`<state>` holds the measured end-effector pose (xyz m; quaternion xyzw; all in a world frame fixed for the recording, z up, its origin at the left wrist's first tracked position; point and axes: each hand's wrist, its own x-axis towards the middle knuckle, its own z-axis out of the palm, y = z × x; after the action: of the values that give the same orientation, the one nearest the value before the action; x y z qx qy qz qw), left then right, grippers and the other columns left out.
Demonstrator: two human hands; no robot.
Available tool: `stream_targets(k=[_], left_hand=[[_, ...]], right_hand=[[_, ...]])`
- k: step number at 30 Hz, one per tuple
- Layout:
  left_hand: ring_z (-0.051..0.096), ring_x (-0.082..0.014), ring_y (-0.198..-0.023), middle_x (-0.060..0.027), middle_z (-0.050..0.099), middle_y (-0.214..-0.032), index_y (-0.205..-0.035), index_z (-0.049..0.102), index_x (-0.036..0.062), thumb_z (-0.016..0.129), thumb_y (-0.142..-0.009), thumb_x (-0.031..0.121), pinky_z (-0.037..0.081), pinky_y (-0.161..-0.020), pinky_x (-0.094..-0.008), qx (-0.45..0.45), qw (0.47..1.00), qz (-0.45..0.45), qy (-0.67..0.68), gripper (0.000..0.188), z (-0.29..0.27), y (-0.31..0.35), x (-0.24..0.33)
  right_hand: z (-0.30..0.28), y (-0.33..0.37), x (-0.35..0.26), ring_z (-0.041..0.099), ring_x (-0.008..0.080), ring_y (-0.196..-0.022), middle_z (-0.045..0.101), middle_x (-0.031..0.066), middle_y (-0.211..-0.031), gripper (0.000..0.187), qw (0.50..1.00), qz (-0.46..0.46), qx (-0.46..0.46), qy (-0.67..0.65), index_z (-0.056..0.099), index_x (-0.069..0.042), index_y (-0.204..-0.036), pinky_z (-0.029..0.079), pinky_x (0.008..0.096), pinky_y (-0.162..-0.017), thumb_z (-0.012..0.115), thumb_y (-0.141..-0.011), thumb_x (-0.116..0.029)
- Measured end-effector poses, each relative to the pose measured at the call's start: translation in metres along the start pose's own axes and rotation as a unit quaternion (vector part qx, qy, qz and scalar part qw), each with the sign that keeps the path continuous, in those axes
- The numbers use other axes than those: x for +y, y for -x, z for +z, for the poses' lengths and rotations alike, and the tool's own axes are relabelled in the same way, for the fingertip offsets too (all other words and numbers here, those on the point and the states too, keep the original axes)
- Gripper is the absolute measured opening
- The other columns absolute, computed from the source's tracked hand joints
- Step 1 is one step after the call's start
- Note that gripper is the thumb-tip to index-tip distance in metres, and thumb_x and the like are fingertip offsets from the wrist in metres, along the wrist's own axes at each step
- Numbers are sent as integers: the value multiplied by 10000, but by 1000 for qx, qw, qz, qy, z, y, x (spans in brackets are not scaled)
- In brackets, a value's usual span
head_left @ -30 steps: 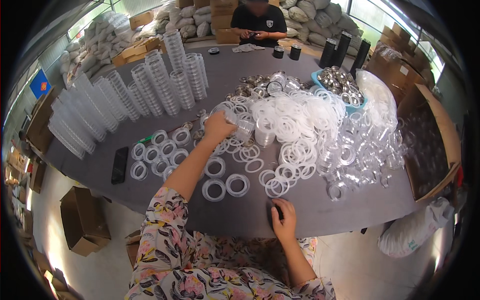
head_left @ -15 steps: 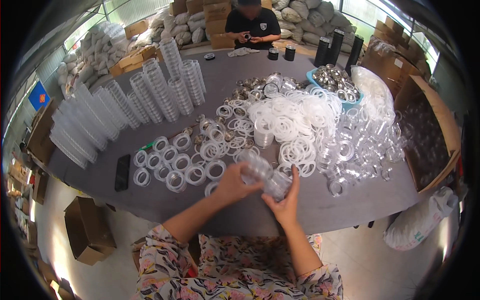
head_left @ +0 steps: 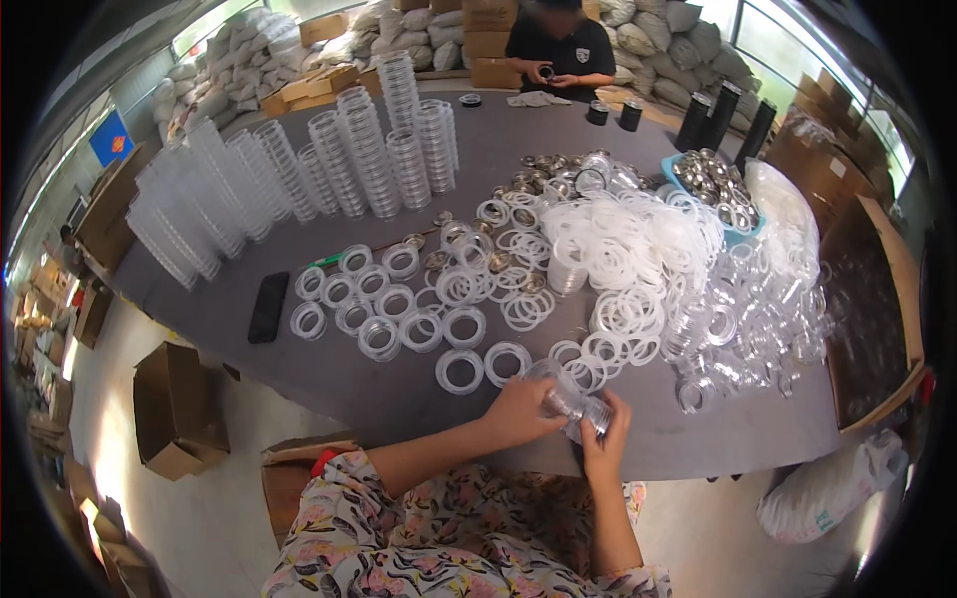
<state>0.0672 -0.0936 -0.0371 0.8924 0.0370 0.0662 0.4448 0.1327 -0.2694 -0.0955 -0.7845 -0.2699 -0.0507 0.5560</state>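
Observation:
Near the table's front edge, my left hand (head_left: 523, 412) is closed round a short stack of clear plastic rings (head_left: 561, 392). My right hand (head_left: 608, 439) grips the lower right end of the same rings, thumb and fingers around them. Whether they form one stack or two meeting pieces I cannot tell. Just beyond my left hand lie two loose clear rings (head_left: 459, 371), part of a spread of flat-lying rings (head_left: 379, 337). Farther off is a heap of thin white flat rings (head_left: 628, 239).
Tall stacks of clear rings (head_left: 364, 149) stand at far left, near a black phone (head_left: 268, 307). Loose clear rings (head_left: 758, 334) pile up at right beside an open carton (head_left: 872, 319). A blue basin (head_left: 668, 171) holds metal parts. Across the table a person (head_left: 560, 55) handles a small dark part.
The view has shifted, so the table's things appear farther right and mostly higher. My hands have drawn closer to the table's front edge, still holding the clear rings.

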Motion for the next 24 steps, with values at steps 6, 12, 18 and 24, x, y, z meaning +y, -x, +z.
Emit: stream_targets(k=[6, 12, 18, 24], left_hand=[[555, -289, -931, -101, 603, -855, -1016, 529, 47, 657, -762, 251, 320, -921, -480, -61, 986, 78, -131, 350, 8, 2, 8], [538, -273, -941, -95, 598, -856, -968, 532, 52, 602, -789, 227, 302, -930, -483, -33, 969, 172, -174, 259, 22, 6, 14], [526, -274, -934, -91, 595, -857, -924, 542, 62, 563, -837, 229, 307, -913, -493, 1, 969, 175, -173, 189, 24, 3, 25], [526, -255, -913, -73, 593, -829, -887, 568, 66, 595, -829, 258, 311, -950, -509, 91, 937, 270, -201, 203, 28, -14, 35]], right_hand=[[-29, 4, -13, 514, 346, -1055, 551, 155, -1160, 651, 974, -129, -55, 178, 505, -36, -1224, 365, 453, -939, 765, -668, -252], [-31, -11, -60, 552, 302, -993, 595, 114, -1101, 740, 930, -57, -147, 333, 521, -76, -1235, 400, 432, -837, 792, -572, -262], [-25, -12, -44, 557, 302, -961, 603, 106, -1068, 697, 937, -58, -117, 325, 527, -92, -1234, 393, 422, -819, 749, -602, -284], [-14, -14, -15, 555, 314, -947, 606, 120, -1063, 639, 974, -84, 26, 209, 529, -76, -1218, 363, 439, -852, 708, -637, -273]])
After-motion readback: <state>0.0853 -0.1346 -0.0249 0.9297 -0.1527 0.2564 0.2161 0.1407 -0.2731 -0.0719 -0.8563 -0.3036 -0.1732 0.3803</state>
